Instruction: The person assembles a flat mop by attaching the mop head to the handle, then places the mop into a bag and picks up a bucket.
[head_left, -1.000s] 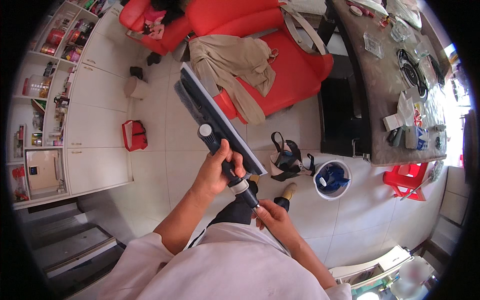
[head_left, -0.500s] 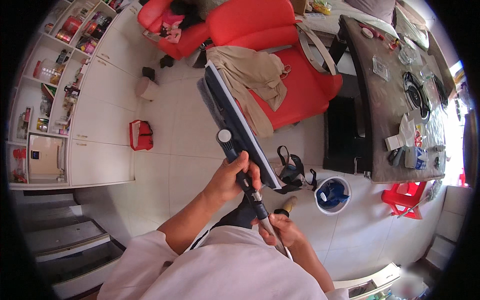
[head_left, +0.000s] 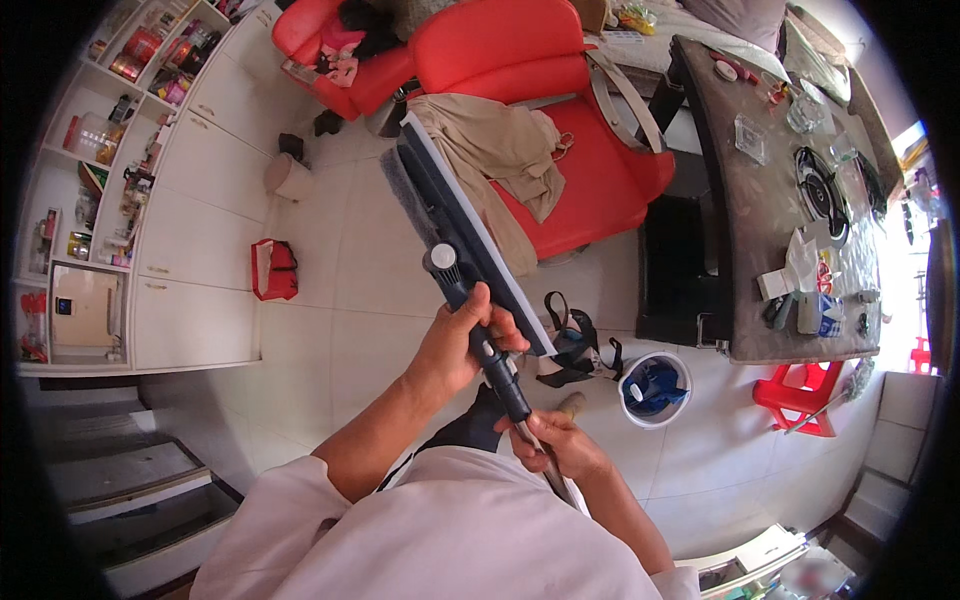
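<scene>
I hold a window squeegee (head_left: 465, 235) out in front of me, its head slanting from upper left to lower right. It has a pale blade edge, a grey fuzzy pad on the other side and a round white knob at the swivel. My left hand (head_left: 458, 345) is wrapped round the dark handle just below the head. Lower down, my right hand (head_left: 558, 445) closes on the silver pole (head_left: 560, 485), just under a dark collar. The pole's lower end is hidden against my shirt.
Ahead stands a red chair (head_left: 570, 180) with beige cloth draped over it. A white bucket (head_left: 655, 390) holding blue stuff and a black strapped bag (head_left: 575, 345) are on the floor. To the right is a cluttered table (head_left: 745, 270) beside a red stool (head_left: 800, 395); white cabinets (head_left: 200, 260) line the left.
The squeegee and both hands have shifted slightly up and left in the picture. Less silver shows at the joint between handle and collar. Both hands keep hold.
</scene>
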